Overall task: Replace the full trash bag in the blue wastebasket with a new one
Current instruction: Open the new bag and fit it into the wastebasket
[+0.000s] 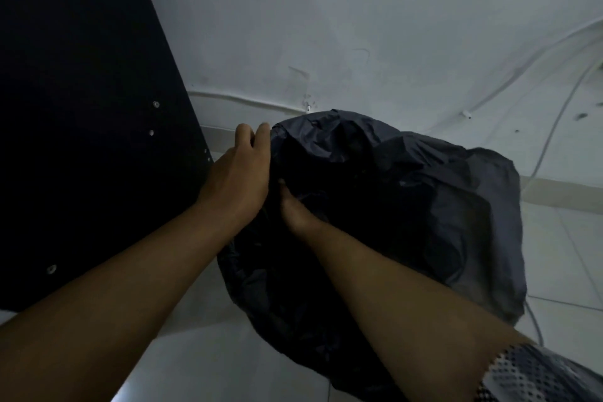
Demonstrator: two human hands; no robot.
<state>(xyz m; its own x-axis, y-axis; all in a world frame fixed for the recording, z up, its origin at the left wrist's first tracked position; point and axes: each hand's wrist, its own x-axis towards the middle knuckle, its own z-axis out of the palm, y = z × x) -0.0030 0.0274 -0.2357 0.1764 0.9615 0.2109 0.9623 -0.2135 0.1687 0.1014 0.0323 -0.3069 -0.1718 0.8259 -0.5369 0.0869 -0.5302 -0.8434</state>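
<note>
Wall (pixel 359 10): a white, scuffed surface fills the upper frame in a dimly lit room.
Dark panel (pixel 81 108): a flat black board, apparently the side of a piece of furniture, rises at the left, just beside the left arm.
Trash bag (pixel 408 206): a black plastic bag billows in crumpled folds at centre frame, low against the wall and above the floor, between the panel and the right edge. In this light it is hard to say what lies under it.
Floor (pixel 567 254): pale tiles show at the right and along the bottom, meeting a light baseboard (pixel 561 196).
Left hand (pixel 241 170): it reaches forward to the bag's upper left edge, fingers curled over the plastic and gripping it.
Right hand (pixel 295 209): it is pushed into the bag's folds just beside the left hand. The fingers are buried in the plastic, so whether they grip cannot be told.
Sleeve (pixel 535 375): dotted, patterned fabric covers the right arm at the lower right corner.
Cable (pixel 228 96): a thin white line runs along the wall behind the bag.
Screws (pixel 156 104): small bright heads dot the panel's face.
</note>
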